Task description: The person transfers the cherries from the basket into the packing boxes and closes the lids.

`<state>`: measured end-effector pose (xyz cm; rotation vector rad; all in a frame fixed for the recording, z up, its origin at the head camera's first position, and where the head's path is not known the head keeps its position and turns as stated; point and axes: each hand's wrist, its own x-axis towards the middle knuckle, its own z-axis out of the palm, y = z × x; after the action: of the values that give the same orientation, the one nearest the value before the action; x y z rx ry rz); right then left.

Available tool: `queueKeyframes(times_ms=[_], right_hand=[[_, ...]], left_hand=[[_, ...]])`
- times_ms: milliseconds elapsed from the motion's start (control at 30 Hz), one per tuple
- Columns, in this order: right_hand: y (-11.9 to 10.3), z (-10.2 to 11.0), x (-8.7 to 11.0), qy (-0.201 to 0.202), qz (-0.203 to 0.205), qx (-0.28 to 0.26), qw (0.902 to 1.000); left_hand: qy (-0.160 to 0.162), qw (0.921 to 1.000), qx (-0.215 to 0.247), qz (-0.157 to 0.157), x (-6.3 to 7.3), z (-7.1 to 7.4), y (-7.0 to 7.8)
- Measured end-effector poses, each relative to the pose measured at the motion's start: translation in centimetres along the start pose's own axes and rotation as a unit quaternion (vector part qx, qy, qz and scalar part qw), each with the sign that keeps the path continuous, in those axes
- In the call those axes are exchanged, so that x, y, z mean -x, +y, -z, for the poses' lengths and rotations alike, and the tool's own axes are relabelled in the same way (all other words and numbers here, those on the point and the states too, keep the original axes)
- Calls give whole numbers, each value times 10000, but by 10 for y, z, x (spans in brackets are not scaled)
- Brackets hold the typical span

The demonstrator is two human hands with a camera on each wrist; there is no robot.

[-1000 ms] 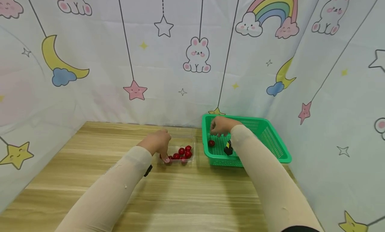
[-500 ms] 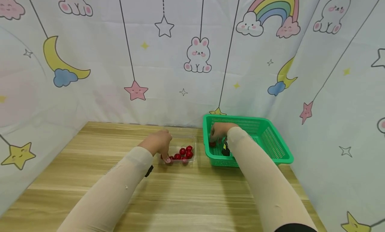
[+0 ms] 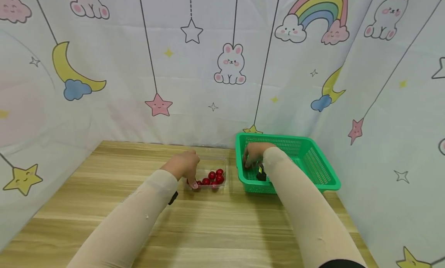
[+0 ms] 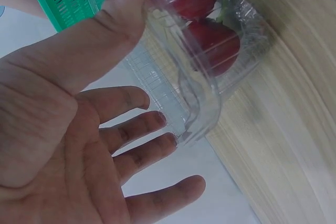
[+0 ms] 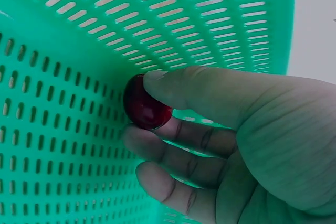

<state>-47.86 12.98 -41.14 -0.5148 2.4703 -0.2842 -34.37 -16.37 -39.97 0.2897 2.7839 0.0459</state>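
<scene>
In the head view my left hand reaches over the left end of a clear plastic box holding several red cherries. Its thumb lies against the box wall, and the other fingers are spread and relaxed, tips at the box edge in the left wrist view. Two glossy cherries show close to the thumb there, behind the clear plastic. My right hand is down inside the green basket at its left side. Between thumb and forefinger it pinches a dark red cherry close to the slotted basket surface.
The basket stands right of the box on a wood-grain table. Behind the box's cherries rises its clear lid. A printed cloth backdrop stands at the table's rear and right side. Black wrist cameras sit under both sleeves.
My right hand has lowered from above the basket's left side onto the cherry lying there and now pinches it. My left hand stays at the box.
</scene>
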Motion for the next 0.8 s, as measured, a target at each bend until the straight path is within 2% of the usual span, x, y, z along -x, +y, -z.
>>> queueKeyframes(times_ms=[267,500,600,800], right_hand=[[-18,19,31,473,388,271,9978],[-53,32,54,1241,869,649,9863],[-67,28,61,1461,1109,672,9807],[-97,3,60,1400,1495,581,9771]], left_hand=[[-1,10000,64,-22,0,0,1],[18,10000,72,-63,-1,0,-2],[-1,9999,76,-68,-2,0,-2],[-11,10000,23,-43,-5,-4,-4]])
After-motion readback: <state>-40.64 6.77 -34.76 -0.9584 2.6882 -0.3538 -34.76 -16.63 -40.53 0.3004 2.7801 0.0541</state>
